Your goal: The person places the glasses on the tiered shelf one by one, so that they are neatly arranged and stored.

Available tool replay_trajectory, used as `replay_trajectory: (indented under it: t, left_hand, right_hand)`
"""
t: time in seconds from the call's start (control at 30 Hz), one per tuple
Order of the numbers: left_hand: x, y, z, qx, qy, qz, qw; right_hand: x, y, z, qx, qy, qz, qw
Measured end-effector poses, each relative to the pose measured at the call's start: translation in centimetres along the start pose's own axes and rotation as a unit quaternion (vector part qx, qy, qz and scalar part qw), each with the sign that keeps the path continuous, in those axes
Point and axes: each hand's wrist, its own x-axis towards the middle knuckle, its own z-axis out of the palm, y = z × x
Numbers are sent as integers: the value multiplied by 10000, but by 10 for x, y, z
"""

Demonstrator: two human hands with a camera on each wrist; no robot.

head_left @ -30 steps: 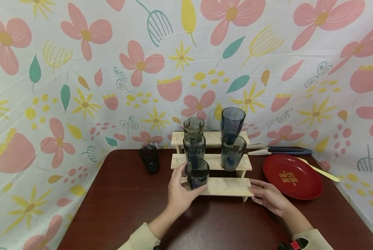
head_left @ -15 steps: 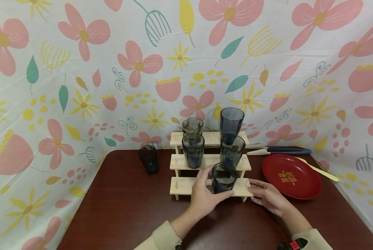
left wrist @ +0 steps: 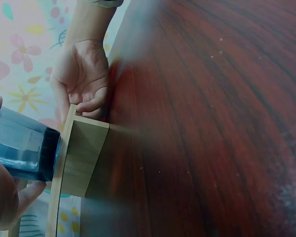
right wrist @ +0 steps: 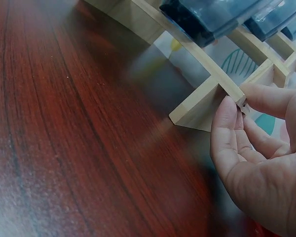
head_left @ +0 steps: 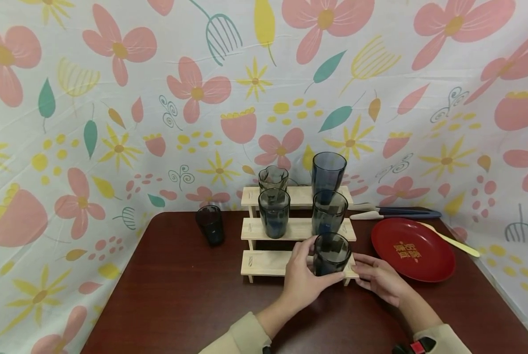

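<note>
My left hand (head_left: 301, 282) grips a dark tinted glass (head_left: 332, 253) from its left side, thumb in front. In the left wrist view the base of this glass (left wrist: 24, 143) meets the board of the lowest step. That step belongs to a three-tier wooden rack (head_left: 264, 263); the glass is near its right end. With thumb and fingers, my right hand (right wrist: 261, 148) pinches the right end of the lowest board. On the middle tier stand two tinted glasses, one left (head_left: 275, 216) and one right (head_left: 328, 214). The top tier bears a wavy-rimmed glass (head_left: 273, 178) and a taller bluish glass (head_left: 329, 169).
Another dark glass (head_left: 211, 226) stands on the brown table (head_left: 180, 295), left of the rack. A red plate (head_left: 412, 250) lies to the right, with a pale yellow utensil (head_left: 456, 241) beside it. Dark-blue-handled utensils (head_left: 405, 213) lie behind. A floral cloth (head_left: 193, 128) hangs at the back.
My left hand has carried the glass rightward along the lowest step, from its left part to near its right end. My right hand has stayed at the board's end.
</note>
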Motion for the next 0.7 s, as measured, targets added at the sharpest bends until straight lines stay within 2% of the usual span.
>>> replay_trajectory:
  t: [0.37, 0.7]
  left_hand:
    - [1, -1, 5, 292, 52, -28, 9996]
    - [-2, -2, -1, 98, -21, 47, 9999]
  right_hand:
    - [0, -1, 1, -13, 88, 61, 9999]
    - [-1, 1, 0, 85, 13, -3, 10000]
